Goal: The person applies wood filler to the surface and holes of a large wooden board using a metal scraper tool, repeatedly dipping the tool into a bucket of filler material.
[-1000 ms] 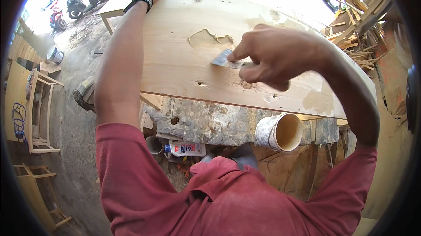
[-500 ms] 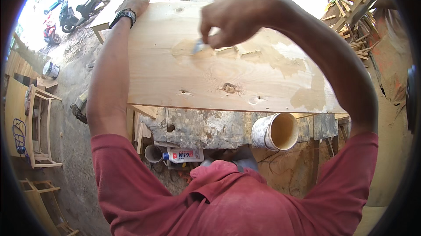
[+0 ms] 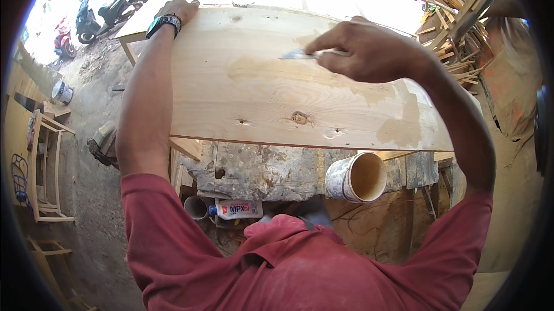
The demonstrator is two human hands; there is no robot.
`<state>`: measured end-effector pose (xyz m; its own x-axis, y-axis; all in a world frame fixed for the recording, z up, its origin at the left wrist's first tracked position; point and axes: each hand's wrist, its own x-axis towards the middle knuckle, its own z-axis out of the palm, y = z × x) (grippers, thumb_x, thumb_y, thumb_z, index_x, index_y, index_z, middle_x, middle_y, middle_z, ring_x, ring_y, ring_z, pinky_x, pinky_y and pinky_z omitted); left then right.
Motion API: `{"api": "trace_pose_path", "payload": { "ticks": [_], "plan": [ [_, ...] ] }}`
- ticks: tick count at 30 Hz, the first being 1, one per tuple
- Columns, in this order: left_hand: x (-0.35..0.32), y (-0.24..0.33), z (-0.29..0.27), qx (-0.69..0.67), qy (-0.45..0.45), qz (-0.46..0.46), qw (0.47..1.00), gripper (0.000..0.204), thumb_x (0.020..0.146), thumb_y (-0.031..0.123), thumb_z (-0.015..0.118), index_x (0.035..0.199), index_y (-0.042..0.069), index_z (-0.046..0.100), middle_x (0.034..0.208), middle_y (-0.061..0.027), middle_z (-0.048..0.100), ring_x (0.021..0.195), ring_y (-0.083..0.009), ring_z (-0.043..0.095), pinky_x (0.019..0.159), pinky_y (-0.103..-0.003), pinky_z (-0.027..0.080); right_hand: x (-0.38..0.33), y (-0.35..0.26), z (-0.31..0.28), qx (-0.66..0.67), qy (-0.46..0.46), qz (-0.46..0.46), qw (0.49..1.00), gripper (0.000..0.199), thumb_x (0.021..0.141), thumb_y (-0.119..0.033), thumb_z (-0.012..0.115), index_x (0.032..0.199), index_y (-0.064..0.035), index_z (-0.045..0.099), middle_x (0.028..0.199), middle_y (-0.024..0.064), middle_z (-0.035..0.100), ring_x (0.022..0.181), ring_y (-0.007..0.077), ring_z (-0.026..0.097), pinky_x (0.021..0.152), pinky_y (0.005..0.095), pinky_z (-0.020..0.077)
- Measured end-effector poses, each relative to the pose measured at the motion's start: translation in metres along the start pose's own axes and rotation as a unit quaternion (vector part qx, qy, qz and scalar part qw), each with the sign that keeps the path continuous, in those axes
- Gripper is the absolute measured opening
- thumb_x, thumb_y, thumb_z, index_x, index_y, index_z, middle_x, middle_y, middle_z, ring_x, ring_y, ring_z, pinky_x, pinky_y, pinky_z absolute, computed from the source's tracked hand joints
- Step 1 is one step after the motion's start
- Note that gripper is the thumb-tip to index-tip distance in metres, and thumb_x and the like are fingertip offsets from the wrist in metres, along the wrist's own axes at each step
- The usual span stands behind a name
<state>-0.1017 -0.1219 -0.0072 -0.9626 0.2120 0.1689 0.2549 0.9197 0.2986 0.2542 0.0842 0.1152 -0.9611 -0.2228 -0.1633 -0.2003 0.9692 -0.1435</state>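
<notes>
A wide pale wooden board (image 3: 242, 97) lies across the workbench, with knots and tan filler patches (image 3: 398, 129) on its face. My left hand (image 3: 180, 10), with a dark watch on its wrist, has its fingers curled over the far left corner of the board. Over the board's far right half, my right hand (image 3: 369, 51) is closed around a putty knife (image 3: 295, 54). The knife's thin blade points left and lies low over a damp-looking filler smear; motion blurs it, so contact is unclear. One large dark knot (image 3: 299, 117) shows near the board's front edge.
A filler-smeared bucket (image 3: 356, 177), tipped toward me, stands on the stained workbench (image 3: 259, 169). Below are a white bottle (image 3: 239, 209) and a grey cup (image 3: 196, 208). Wooden frames (image 3: 49, 166) stand left; scrap wood (image 3: 450, 22) is piled far right, scooters (image 3: 86, 22) far left.
My right hand has moved right with the putty knife. Raised filler ridges near the board's middle are now smoothed away. My left hand stays at the same corner.
</notes>
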Motion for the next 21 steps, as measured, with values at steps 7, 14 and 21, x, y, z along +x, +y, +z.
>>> {"api": "trace_pose_path", "payload": {
  "ticks": [7,14,21],
  "plan": [
    [0.003,-0.004,-0.003,-0.012,-0.023,0.021,0.999,0.059,0.093,0.050,0.051,0.124,0.004,0.071,0.129,-0.0227,0.068,0.121,-0.0344,0.065,0.107,-0.045,0.048,-0.014,-0.029,0.051,0.015,-0.028,0.036,0.999,0.039,0.095,-0.021,0.063,0.128,-0.0004,0.068,0.055,0.0189,0.060,0.048,0.0280,0.060,0.056,0.0451,0.0522],
    [0.000,-0.005,-0.001,-0.005,0.005,0.012,1.000,0.057,0.092,0.048,0.052,0.123,0.004,0.072,0.128,-0.0233,0.068,0.120,-0.0348,0.066,0.106,-0.046,0.048,-0.002,-0.045,-0.017,0.013,-0.158,0.084,0.984,0.037,0.097,-0.018,0.059,0.121,0.0078,0.068,0.073,0.0163,0.071,0.049,0.0192,0.062,0.059,0.0374,0.0568],
    [0.002,-0.005,-0.006,-0.012,-0.018,0.016,1.000,0.059,0.093,0.051,0.052,0.127,0.006,0.070,0.132,-0.0210,0.066,0.124,-0.0341,0.063,0.108,-0.047,0.047,0.029,-0.035,-0.005,0.017,-0.165,0.081,0.983,0.039,0.095,-0.018,0.056,0.124,0.0051,0.068,0.052,0.0060,0.060,0.046,0.0132,0.054,0.053,0.0350,0.0516]
  ]
}}
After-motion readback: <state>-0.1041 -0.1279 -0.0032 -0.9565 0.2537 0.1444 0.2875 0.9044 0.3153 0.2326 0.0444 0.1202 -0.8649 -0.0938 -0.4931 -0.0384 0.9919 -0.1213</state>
